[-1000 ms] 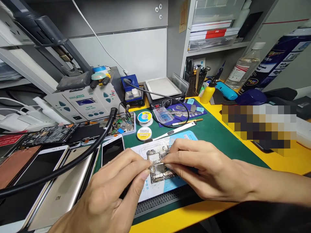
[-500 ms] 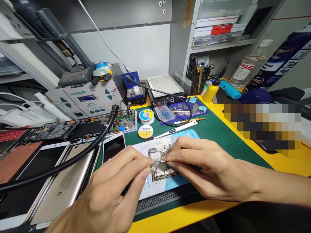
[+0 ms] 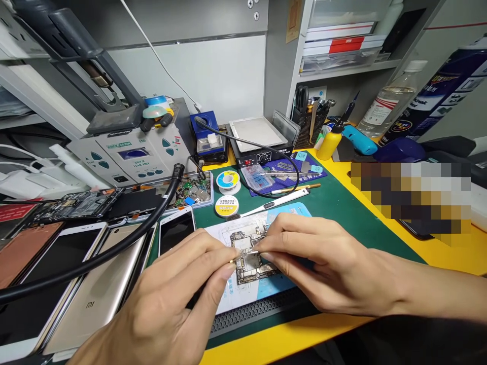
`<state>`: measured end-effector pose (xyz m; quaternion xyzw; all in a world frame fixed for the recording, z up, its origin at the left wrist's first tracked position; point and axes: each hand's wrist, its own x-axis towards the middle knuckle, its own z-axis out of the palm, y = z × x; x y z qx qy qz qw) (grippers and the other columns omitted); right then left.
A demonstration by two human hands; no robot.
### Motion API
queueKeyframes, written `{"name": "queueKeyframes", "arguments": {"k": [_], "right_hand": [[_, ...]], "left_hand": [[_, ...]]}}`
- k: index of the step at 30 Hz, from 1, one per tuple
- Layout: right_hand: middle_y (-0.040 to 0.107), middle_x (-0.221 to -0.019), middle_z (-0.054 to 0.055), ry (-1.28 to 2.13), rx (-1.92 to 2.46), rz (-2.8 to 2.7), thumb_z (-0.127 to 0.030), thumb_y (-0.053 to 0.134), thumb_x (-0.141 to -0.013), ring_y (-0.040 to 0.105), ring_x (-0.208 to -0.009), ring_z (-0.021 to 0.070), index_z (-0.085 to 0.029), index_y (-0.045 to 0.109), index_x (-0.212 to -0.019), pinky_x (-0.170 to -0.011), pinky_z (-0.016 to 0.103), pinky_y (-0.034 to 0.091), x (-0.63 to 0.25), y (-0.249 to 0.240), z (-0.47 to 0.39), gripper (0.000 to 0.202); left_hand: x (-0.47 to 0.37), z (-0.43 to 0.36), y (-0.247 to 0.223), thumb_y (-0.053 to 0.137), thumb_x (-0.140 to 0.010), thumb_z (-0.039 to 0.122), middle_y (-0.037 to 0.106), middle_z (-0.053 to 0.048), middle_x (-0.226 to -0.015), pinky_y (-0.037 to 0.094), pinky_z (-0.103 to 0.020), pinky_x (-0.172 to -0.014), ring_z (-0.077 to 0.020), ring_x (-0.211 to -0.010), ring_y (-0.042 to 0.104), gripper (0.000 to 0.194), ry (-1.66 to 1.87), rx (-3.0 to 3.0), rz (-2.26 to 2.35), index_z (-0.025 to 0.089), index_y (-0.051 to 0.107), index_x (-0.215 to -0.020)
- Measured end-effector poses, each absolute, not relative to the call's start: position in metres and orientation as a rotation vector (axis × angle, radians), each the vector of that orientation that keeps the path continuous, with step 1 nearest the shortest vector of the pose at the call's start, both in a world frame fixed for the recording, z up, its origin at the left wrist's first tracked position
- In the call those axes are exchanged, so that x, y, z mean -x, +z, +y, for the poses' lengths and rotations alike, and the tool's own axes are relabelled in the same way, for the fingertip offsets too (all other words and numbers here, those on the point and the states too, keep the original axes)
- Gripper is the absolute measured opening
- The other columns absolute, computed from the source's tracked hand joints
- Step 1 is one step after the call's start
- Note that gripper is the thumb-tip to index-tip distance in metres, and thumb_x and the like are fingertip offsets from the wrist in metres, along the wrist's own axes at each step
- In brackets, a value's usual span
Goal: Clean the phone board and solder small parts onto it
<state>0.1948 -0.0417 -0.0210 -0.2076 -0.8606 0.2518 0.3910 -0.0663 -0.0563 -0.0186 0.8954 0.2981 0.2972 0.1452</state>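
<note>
A phone circuit board (image 3: pixel 249 272) lies on a white and blue printed sheet (image 3: pixel 232 299) near the table's front edge. Above the board's middle, a small metallic piece (image 3: pixel 249 252) spans the gap between my two hands. My left hand (image 3: pixel 178 294) pinches its left end between thumb and index finger. The right end is pinched by the thumb and index finger of my right hand (image 3: pixel 323 258), which covers part of the board's right side. Fingertips hide much of the small piece, so its full shape cannot be made out.
A thick black hose (image 3: pixel 152 223) crosses over several phones on the left. Solder spools (image 3: pixel 228 182), a white pen-like tool (image 3: pixel 281 200) and a heating plate (image 3: pixel 258 134) sit behind the hands. A yellow bottle (image 3: pixel 330 144) and a clear bottle (image 3: pixel 391 101) stand back right.
The view has shifted slightly, moving the surroundings a little to the left. Both hands keep nearly the same pinch over the board.
</note>
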Motion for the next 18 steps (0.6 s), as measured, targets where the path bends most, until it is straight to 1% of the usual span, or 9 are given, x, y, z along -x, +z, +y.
{"name": "queueKeyframes", "arguments": {"k": [8, 13, 18], "right_hand": [[0.071, -0.089, 0.018, 0.634, 0.530, -2.181, 0.001, 0.059, -0.099, 0.065, -0.079, 0.0189, 0.004, 0.075, -0.110, -0.069, 0.029, 0.055, -0.1947, -0.0217, -0.0406, 0.020], [0.071, -0.089, 0.017, 0.636, 0.537, -2.194, 0.000, 0.059, -0.099, 0.065, -0.079, 0.0187, 0.003, 0.075, -0.111, -0.069, 0.029, 0.056, -0.1962, -0.0206, -0.0407, 0.020], [0.071, -0.090, 0.018, 0.633, 0.540, -2.199, 0.000, 0.059, -0.099, 0.066, -0.080, 0.0194, 0.004, 0.075, -0.111, -0.070, 0.030, 0.056, -0.1952, -0.0211, -0.0419, 0.021]], "left_hand": [[0.0678, -0.0580, -0.0188, 0.054, -0.101, -0.001, 0.065, -0.004, -0.109, 0.052, -0.018, -0.092, -0.0095, -0.103, 0.063, 0.033, 0.873, -2.561, 0.844, 0.016, 0.067, -0.126], [0.0687, -0.0576, -0.0201, 0.055, -0.101, -0.001, 0.066, -0.004, -0.109, 0.052, -0.019, -0.092, -0.0095, -0.103, 0.063, 0.033, 0.877, -2.548, 0.846, 0.016, 0.067, -0.126], [0.0663, -0.0560, -0.0195, 0.054, -0.101, -0.001, 0.066, -0.004, -0.107, 0.053, -0.019, -0.091, -0.0100, -0.102, 0.063, 0.032, 0.884, -2.556, 0.831, 0.016, 0.067, -0.126]]}}
